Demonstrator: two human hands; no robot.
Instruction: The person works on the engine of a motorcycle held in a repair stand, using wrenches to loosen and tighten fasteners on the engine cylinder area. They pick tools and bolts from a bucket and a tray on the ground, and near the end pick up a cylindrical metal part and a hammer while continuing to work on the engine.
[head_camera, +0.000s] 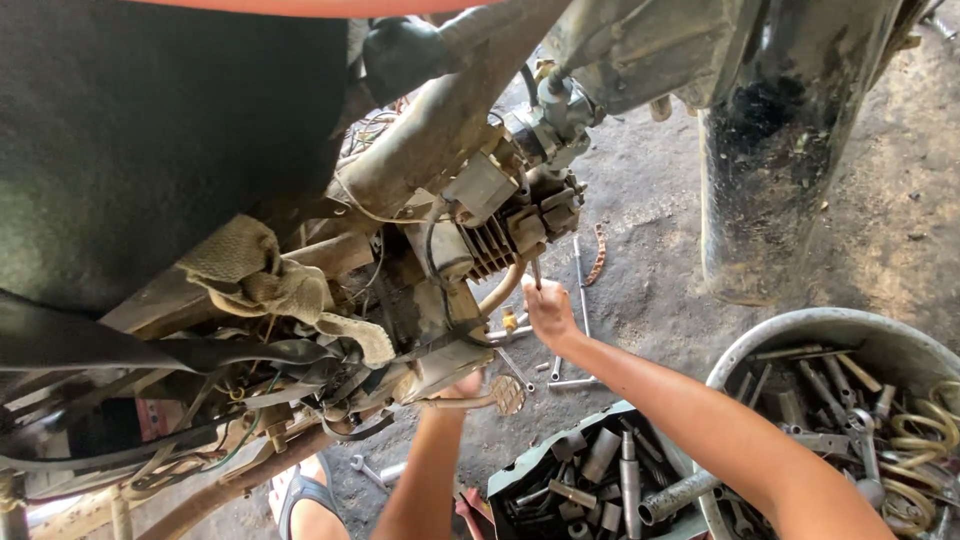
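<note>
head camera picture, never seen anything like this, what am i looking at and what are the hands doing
This is one view from a camera worn on a person's head, looking down at their own bare arms. In front of them is a stripped motorcycle engine with cooling fins, under the dark seat and frame. The right hand holds a thin metal tool up against the engine's underside. The left hand reaches beneath the engine near the foot pedal; its grip is mostly hidden. On the dirt ground lie loose wrenches. Nearby stand a dark box of sockets and a round metal basin full of tools. A dirty rag hangs over the frame.
</note>
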